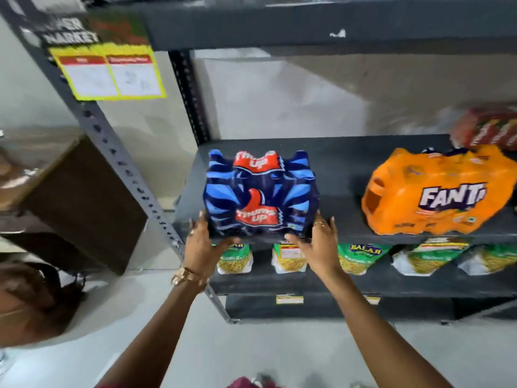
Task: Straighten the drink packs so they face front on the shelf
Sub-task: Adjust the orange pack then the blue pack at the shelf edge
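Between the two hands, at the shelf (349,175) front edge: blue Thums Up pack (261,196) | left hand (205,245) and right hand (319,245) flank its lower corners, fingers spread flat, thumbs under | long axis runs away from fingers, label frontward | orange Fanta pack (439,191) well right, skewed; right hand nearer.

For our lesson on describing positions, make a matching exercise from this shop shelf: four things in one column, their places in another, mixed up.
1. Thums Up pack
2. Fanta pack
3. Balaji snack bags
4. yellow price sign

A. upper left, on the rack frame
B. shelf below the drinks
C. between both hands
D. right of the blue pack

Pairs: 1-C, 2-D, 3-B, 4-A
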